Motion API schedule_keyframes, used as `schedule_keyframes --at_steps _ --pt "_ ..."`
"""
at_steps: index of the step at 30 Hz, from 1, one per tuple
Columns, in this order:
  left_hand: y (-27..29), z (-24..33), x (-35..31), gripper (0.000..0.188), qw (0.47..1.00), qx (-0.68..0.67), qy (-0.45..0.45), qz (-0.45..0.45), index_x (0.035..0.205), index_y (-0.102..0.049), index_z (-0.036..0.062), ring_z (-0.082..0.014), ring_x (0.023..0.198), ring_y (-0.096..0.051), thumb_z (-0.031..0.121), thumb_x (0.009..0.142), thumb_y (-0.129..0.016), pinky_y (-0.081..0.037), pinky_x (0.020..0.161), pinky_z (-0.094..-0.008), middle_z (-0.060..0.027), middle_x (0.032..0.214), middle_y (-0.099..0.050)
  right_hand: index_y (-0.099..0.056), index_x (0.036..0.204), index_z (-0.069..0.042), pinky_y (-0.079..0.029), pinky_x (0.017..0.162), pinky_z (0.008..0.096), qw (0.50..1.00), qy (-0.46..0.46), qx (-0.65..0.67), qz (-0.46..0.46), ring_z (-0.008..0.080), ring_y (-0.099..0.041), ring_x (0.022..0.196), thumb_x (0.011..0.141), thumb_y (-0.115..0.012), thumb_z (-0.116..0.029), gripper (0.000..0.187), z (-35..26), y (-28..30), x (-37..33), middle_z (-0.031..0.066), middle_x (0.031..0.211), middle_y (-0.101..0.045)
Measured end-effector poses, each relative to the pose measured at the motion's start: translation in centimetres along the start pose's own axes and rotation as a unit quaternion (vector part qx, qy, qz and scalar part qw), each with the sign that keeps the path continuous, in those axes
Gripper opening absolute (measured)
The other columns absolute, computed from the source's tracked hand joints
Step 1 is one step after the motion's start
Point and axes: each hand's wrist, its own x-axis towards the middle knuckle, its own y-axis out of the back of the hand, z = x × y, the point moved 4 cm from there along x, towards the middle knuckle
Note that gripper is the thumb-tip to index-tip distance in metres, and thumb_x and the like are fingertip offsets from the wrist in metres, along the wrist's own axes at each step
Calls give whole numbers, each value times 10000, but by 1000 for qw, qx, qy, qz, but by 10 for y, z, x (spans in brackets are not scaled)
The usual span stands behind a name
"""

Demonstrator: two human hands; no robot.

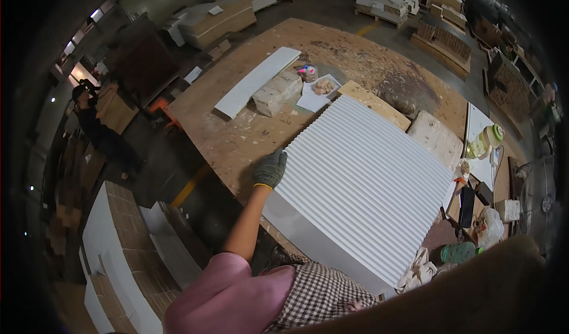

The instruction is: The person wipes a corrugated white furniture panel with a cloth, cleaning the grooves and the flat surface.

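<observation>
Far off on your left a person in dark clothes (89,118) stands on the shop floor, and nearer you a stack of brown and white boards (121,239) sits low beside the wooden table (237,138). Your left hand (270,168), in a grey glove with a yellow cuff, lies flat with fingers stretched out on the left edge of the white ribbed panel (361,186), gripping nothing. That panel is a big square slab, clean white, its top cut in straight even grooves running from the far left corner down toward the near right, and it covers the middle of the table, tilted like a diamond. Beyond it lie a long white strip (255,80), a pale block (277,92) and a small plastic container (307,71). On the right stands a clear jug with a green lid (487,140). Your right forearm (474,292) crosses the near right corner; the hand itself is out of sight.
</observation>
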Motion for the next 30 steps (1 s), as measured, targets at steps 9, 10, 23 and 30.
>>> schedule_keyframes --at_steps 9,10,23,30 --pt "-26 -3 8 464 999 -46 -14 15 1250 -611 110 -451 923 -678 461 1043 -390 -527 831 -561 -255 989 -711 -700 1201 26 -469 1060 372 994 -40 -87 60 308 -650 1163 969 -577 -119 300 -11 6 2 166 1230 -709" --pt "-29 -5 8 464 999 -46 -15 16 1250 -611 110 -451 923 -678 461 1043 -390 -527 831 -561 -255 989 -711 -696 1206 24 -474 1049 364 994 -23 -68 86 298 -653 1157 986 -581 -142 299 -22 13 -6 165 1231 -708" --pt "-13 -8 7 458 999 -33 -18 -12 1235 -585 113 -455 906 -674 471 1033 -383 -524 800 -577 -241 994 -709 -561 1407 -71 -405 1126 468 932 300 197 -45 377 -514 1322 911 -696 -187 528 -468 -36 -351 235 1454 -498" --pt "-12 3 6 461 998 6 5 -60 1309 -561 132 -434 891 -675 470 1019 -439 -531 774 -557 -232 1006 -702 -398 1545 -141 -546 699 378 868 -150 411 -236 243 -652 879 920 -690 -141 690 -384 -142 -317 161 1119 -647"
